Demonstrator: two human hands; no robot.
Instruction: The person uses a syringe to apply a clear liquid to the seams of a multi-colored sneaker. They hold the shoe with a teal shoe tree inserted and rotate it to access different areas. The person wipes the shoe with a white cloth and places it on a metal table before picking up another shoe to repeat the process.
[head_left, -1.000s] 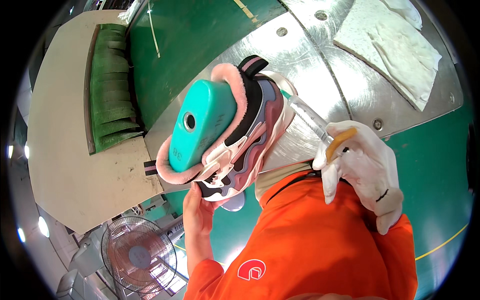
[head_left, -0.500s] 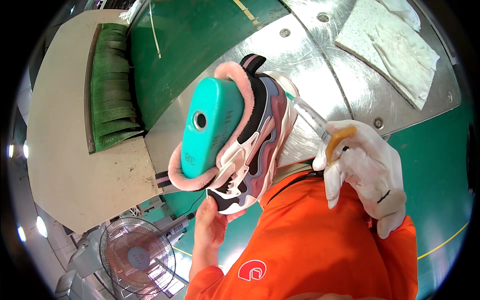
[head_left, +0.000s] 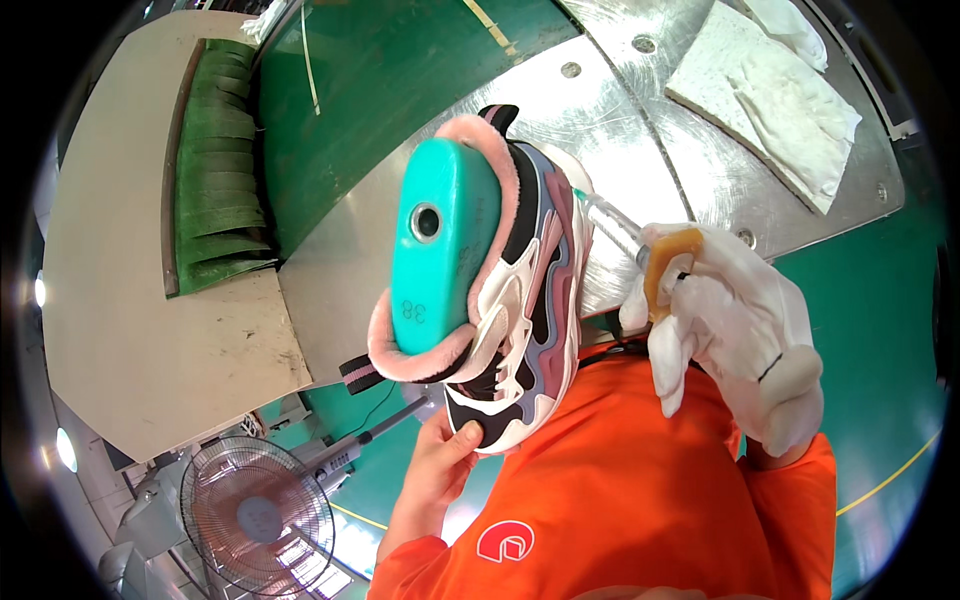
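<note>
A sneaker (head_left: 535,300) in pink, white, black and grey, with a fluffy pink collar, is held up before me, its toe toward my body. A turquoise shoe last (head_left: 445,250) fills its opening. My bare left hand (head_left: 445,460) grips the toe, thumb on the upper and fingers underneath. In a white glove, my right hand (head_left: 725,320) is closed round a clear syringe (head_left: 612,222) with a yellowish-brown finger grip (head_left: 670,262). The syringe's green tip is at the sole edge near the heel; whether it touches is hard to tell.
A metal worktop (head_left: 540,110) lies beyond the shoe. At far right a white pad (head_left: 735,90) carries a crumpled white cloth (head_left: 800,125). On the left are a green strip curtain (head_left: 215,170) on a beige panel (head_left: 120,200) and a standing fan (head_left: 258,520).
The sneaker has turned slightly more upright and shifted a little right, with my left hand moving along. My right hand and the syringe stay near the sole edge, the syringe shifted slightly left.
</note>
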